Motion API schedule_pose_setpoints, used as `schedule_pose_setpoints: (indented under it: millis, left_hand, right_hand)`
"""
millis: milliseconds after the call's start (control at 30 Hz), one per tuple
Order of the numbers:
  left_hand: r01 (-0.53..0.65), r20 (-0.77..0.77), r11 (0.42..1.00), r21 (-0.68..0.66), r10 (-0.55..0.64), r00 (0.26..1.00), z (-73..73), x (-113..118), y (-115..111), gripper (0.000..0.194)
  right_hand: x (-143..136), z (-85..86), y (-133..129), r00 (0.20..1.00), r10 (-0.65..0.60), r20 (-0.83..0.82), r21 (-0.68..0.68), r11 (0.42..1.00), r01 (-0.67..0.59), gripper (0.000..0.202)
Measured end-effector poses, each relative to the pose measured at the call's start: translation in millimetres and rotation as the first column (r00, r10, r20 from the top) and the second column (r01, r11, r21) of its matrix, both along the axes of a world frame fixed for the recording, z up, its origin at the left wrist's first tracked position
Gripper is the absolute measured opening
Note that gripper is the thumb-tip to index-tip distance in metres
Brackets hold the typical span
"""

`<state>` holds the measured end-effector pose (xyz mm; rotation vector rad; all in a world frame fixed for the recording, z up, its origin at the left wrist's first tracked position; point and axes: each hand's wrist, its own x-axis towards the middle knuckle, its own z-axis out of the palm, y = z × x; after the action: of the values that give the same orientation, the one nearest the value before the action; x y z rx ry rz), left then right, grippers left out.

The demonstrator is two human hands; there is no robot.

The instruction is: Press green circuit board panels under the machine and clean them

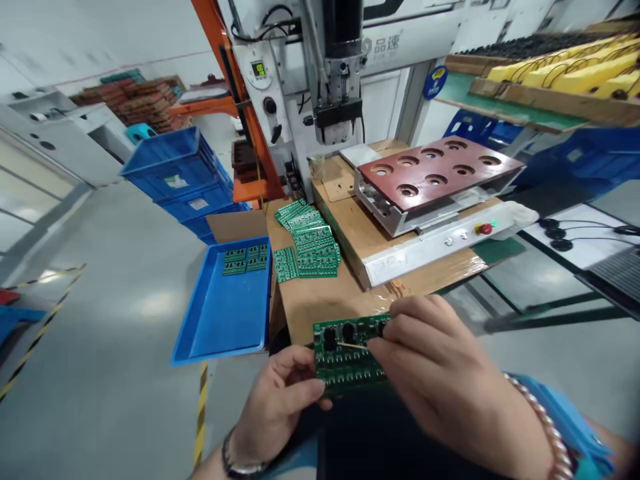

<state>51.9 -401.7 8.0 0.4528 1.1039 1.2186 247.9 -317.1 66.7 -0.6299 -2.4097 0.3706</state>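
Observation:
A green circuit board (350, 380) with round black parts is held above the near edge of the table. My left hand (283, 400) grips its left edge between thumb and fingers. Over the board's right part is my right hand (430, 363), its fingers pinched on a thin pale stick (353, 345). The stick's tip points left, by a black part at the board's upper left. My right hand hides the board's right end.
Many green boards (315, 250) lie overlapped on the wooden table (310, 300). Left of it, a blue tray (225, 320) holds several boards. A machine with a red-brown plate (445, 187) stands at the right behind, near stacked blue crates (170, 167) and a red button (484, 229).

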Motion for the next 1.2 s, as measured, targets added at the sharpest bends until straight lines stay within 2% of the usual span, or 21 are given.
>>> schedule_pose_setpoints:
  millis: [467,1200]
  left_hand:
    - [0.007,-0.046,1.0,-0.01,-0.007,0.999,1.2,0.8,1.7,0.021]
    - [-0.005,-0.001,1.0,-0.016,0.005,1.0,-3.9,-1.3,-0.9,0.019]
  right_hand:
    - [-5.6,1.6,-1.4,0.999,0.025,0.025,-0.005,1.0,-0.024,0.016]
    - [-0.6,-0.2,1.7,1.0,-0.014,-0.018,0.0,1.0,0.014,0.015]
